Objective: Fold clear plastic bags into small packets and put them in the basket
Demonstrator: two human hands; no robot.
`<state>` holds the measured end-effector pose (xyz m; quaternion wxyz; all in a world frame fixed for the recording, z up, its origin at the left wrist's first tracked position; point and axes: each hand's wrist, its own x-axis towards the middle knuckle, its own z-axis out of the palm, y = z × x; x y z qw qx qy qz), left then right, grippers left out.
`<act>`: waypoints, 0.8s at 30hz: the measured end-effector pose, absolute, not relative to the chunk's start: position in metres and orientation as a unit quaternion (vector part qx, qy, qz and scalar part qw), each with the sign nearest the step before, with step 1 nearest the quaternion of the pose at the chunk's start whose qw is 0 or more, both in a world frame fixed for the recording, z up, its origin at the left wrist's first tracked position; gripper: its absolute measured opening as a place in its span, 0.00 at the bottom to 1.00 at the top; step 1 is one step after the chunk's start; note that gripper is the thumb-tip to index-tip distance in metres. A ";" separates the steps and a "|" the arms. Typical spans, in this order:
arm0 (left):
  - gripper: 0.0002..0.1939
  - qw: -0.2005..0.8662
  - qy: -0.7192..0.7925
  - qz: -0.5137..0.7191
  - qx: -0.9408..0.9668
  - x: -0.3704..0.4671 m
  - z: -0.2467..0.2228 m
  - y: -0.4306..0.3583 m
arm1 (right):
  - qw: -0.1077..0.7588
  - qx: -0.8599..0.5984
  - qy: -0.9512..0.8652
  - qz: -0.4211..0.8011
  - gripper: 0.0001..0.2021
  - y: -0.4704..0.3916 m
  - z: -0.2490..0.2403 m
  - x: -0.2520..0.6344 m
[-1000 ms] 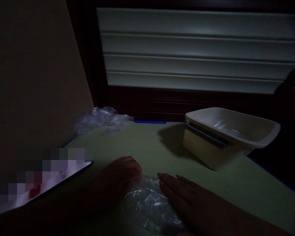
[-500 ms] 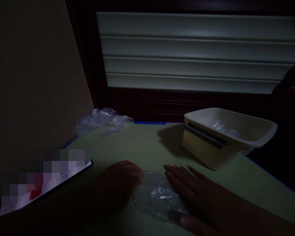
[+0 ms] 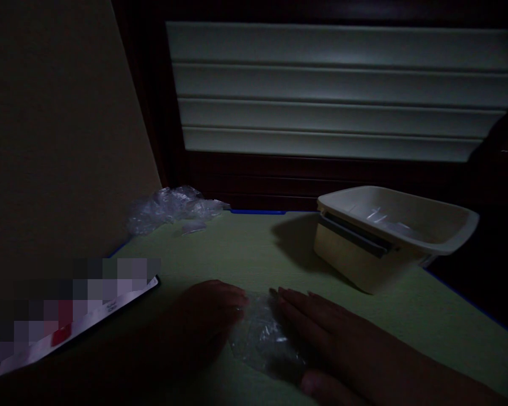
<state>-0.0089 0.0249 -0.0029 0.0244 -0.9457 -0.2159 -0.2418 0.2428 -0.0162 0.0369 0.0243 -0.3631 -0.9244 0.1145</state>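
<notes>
A clear plastic bag (image 3: 265,335) lies flat on the green tabletop (image 3: 241,254) between my hands. My left hand (image 3: 214,316) is at its left edge, with the fingers curled together on the plastic near the upper left corner. Over the right side of the bag is my right hand (image 3: 330,338), its fingers stretched out and the thumb apart from them, lower down. The light is dim, and the underside of both hands is hidden.
A cream plastic bin (image 3: 347,256) with clear plastic inside stands at the right. Crumpled clear plastic (image 3: 173,206) is heaped at the back left corner. A lit device (image 3: 110,307), partly pixelated, lies at the left. Behind the table is a slatted panel (image 3: 322,84).
My right hand has slid a little to the left over the bag, its fingers now closer together. The bag's visible part is narrower. My left hand has hardly moved.
</notes>
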 end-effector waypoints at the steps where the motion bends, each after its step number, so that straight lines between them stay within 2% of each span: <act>1: 0.13 0.027 -0.217 -0.244 -0.945 -0.010 -0.004 0.025 | 0.014 -0.379 -0.917 0.121 0.31 -0.015 0.046 0.237; 7: 0.14 0.062 -0.186 -0.281 -0.939 -0.017 -0.011 0.026 | 0.008 -0.366 -0.912 0.184 0.32 -0.008 0.048 0.218; 13: 0.14 0.051 -0.185 -0.281 -0.940 -0.013 -0.005 0.024 | -0.022 -0.389 -0.900 0.196 0.31 -0.016 0.040 0.244; 18: 0.13 0.024 -0.201 -0.262 -0.944 -0.010 -0.006 0.026 | 0.066 -0.433 -0.882 0.174 0.28 -0.032 0.017 0.295; 21: 0.14 0.016 -0.189 -0.272 -0.943 -0.010 -0.008 0.029 | 0.086 -0.476 -0.861 0.154 0.27 -0.039 0.009 0.310; 24: 0.13 0.005 -0.185 -0.264 -0.947 -0.009 -0.006 0.030 | 0.134 -0.507 -0.838 0.150 0.21 -0.035 0.017 0.300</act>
